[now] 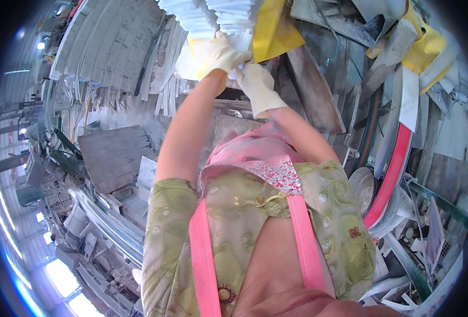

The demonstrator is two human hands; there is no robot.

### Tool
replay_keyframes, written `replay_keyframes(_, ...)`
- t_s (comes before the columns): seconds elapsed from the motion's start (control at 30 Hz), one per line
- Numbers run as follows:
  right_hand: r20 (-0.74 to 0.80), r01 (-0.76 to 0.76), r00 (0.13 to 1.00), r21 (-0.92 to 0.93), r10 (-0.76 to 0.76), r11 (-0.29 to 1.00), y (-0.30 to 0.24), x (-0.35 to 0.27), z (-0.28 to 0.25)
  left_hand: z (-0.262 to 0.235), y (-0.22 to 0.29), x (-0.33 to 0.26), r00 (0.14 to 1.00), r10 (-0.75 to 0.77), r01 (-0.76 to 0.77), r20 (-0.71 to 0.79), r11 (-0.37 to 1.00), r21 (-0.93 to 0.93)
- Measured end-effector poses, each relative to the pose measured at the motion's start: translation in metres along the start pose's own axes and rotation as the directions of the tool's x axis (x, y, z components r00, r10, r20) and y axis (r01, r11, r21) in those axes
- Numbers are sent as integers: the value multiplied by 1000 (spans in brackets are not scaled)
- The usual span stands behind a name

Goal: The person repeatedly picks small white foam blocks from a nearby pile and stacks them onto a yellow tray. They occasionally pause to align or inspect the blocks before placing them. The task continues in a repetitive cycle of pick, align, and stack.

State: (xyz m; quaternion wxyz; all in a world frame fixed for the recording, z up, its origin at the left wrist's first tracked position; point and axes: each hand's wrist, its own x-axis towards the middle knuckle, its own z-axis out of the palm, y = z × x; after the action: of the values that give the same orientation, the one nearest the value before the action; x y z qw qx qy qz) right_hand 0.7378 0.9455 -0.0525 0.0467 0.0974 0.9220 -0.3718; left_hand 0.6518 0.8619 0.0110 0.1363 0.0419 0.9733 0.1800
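Both my hands wear cream-coloured rubber gloves and meet at the top centre, in front of stacked white thin pieces. My left hand has its fingers bent toward the right, close against the lower end of the stacks. Just to its right, my right hand has its fingers drawn together, their tips by the left glove. What lies between the fingers is too small to make out. A yellow sheet hangs at the right side of the stacks, and some yellow shows beside my left glove.
Long pale slabs lean in a row at the upper left. A worn board lies below them. To the right are a brown plank, a red-and-white curved strip, another yellow sheet and scattered scraps.
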Motion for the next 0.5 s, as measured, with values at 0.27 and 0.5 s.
replay_keyframes(0.27, 120, 78, 988, 186, -102, 979, -61, -18, 22, -58, -65, 25, 885, 397, -444, 245, 878, 181)
replay_keyframes(0.5, -228, 244, 969, 862, -92, 445, 9, 44, -17, -50, -119, 30, 800, 598, -599, 44, 792, 117)
